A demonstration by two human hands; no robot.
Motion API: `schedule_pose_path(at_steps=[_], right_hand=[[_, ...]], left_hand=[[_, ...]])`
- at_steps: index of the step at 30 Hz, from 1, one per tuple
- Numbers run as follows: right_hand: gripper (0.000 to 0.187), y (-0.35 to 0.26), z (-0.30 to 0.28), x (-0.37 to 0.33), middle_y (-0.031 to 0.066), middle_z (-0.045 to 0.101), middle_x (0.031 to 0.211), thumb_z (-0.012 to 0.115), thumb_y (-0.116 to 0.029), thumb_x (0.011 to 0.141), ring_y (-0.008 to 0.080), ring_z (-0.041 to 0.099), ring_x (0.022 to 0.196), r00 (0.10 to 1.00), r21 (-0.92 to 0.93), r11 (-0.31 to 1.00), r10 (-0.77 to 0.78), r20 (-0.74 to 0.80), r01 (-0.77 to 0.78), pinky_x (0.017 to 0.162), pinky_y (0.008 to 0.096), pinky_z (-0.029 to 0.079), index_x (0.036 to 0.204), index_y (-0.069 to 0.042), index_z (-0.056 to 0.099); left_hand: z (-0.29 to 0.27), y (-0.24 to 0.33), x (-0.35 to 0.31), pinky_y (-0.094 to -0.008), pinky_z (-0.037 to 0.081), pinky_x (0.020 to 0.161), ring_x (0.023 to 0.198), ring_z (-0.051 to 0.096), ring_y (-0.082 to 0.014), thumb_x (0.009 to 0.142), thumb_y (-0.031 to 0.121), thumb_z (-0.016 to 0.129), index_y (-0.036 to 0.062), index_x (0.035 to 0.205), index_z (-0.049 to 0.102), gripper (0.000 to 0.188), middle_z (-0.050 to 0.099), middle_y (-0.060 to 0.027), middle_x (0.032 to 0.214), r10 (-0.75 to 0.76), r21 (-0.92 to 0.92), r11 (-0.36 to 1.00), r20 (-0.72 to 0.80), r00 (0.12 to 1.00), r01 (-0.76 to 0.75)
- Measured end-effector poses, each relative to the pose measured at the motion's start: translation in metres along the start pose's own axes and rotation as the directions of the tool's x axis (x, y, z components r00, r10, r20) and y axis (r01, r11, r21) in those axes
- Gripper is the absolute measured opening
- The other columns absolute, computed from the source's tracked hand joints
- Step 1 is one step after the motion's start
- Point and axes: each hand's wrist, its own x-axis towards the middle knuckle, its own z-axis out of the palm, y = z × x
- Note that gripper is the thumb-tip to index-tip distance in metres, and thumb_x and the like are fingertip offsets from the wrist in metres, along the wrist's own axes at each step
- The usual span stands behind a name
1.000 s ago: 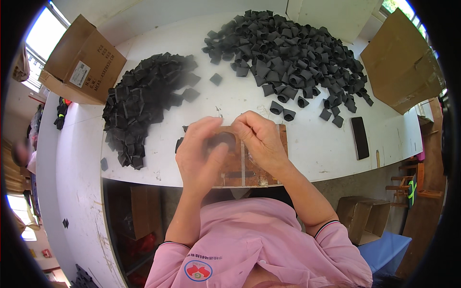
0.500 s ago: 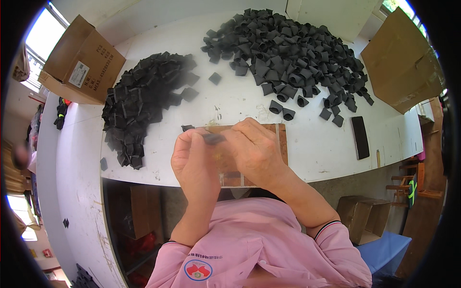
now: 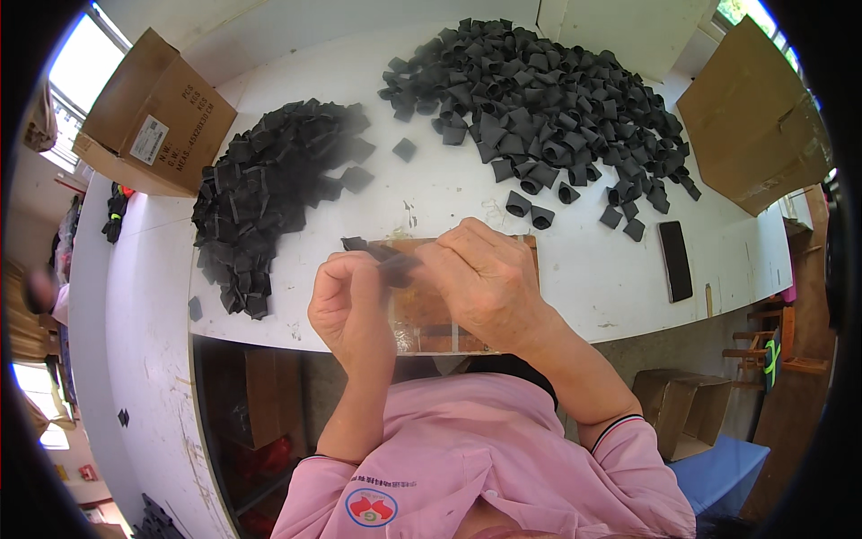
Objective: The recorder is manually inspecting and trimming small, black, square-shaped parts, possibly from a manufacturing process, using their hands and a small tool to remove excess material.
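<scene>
Over the front of the white table, my left hand [image 3: 346, 295] and my right hand [image 3: 483, 280] pinch a small dark grey fabric piece [image 3: 395, 268] between them. Motion blurs the piece and the fingertips, so its exact shape is unclear. Beneath the hands lies a brown rectangular board [image 3: 422, 314] under clear tape or film. A further dark piece [image 3: 354, 243] shows just beyond my left fingers; whether it joins the held one I cannot tell. At the left is a heap of flatter dark pieces [image 3: 242, 198]. Farther right spreads a large heap of short, tube-like dark pieces [image 3: 539, 99].
Cardboard boxes stand at the back left [image 3: 153, 117] and right [image 3: 754, 117]. A black phone [image 3: 675, 260] lies on the table [image 3: 593, 296] at the right. Below the table's right side sits an open carton [image 3: 682, 409] by a blue surface [image 3: 723, 476].
My left hand has shifted slightly left and down, and my hands are a little farther apart. The fabric piece stays between them, and more dark material shows beyond my left fingers.
</scene>
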Motion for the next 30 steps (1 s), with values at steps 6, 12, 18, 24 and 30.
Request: schedule_pose_path(at_steps=[6,12,18,24,30], right_hand=[[0.016,0.013,0.023,-0.016,0.0056,0.049,0.068,0.065,-0.005,0.062,0.0198,0.049,0.062,0.995,0.161,0.987,0.025,-0.095,-0.009,0.05,0.0288,0.042,0.072,-0.003,0.052],[0.017,0.01,0.013,-0.019,0.0059,0.05,0.07,0.065,-0.008,0.066,0.0209,0.052,0.066,0.991,0.207,0.971,0.128,-0.044,-0.116,0.052,0.0298,0.044,0.078,-0.002,0.055],[0.016,0.004,0.005,-0.012,0.0054,0.049,0.068,0.065,-0.013,0.069,0.0198,0.052,0.065,0.988,0.127,0.98,0.151,0.023,-0.152,0.051,0.0288,0.043,0.076,-0.003,0.055],[0.015,0.004,0.015,-0.015,0.0046,0.048,0.065,0.064,-0.01,0.068,0.0195,0.05,0.06,0.992,0.096,0.988,0.124,-0.007,-0.123,0.048,0.03,0.041,0.065,-0.004,0.05],[0.015,0.013,-0.012,0.008,0.0024,0.05,0.064,0.059,-0.013,0.08,0.0113,0.048,0.056,0.856,0.536,0.669,0.429,0.288,-0.515,0.047,0.0234,0.038,0.07,-0.002,0.054]], left_hand=[[-0.004,-0.013,-0.002,-0.0216,0.035,0.073,0.076,0.044,-0.0105,0.085,0.013,0.055,-0.0001,0.08,0.05,0.015,0.051,-0.0048,0.081,0.144,0.169,0.974,0.052,0.988,-0.151],[-0.011,-0.007,0.008,-0.0233,0.039,0.075,0.081,0.049,-0.0121,0.081,0.011,0.06,-0.0026,0.089,0.055,0.017,0.053,-0.0068,0.087,-0.052,0.247,0.968,0.315,0.948,-0.029],[-0.017,-0.012,0.006,-0.0215,0.046,0.07,0.078,0.056,-0.011,0.08,0.001,0.059,-0.0031,0.088,0.056,0.01,0.059,-0.0076,0.083,-0.118,0.253,0.966,0.29,0.95,0.043],[-0.018,-0.021,0.0,-0.0177,0.046,0.062,0.066,0.056,-0.0069,0.082,0.004,0.058,-0.002,0.088,0.054,0.01,0.06,-0.0048,0.078,-0.117,0.322,0.946,0.209,0.971,0.045],[-0.055,-0.051,0.014,-0.018,0.042,0.06,0.064,0.051,-0.0059,0.082,0.002,0.055,-0.0021,0.091,0.053,0.01,0.056,-0.002,0.073,0.018,0.622,0.782,0.045,0.999,-0.042]])
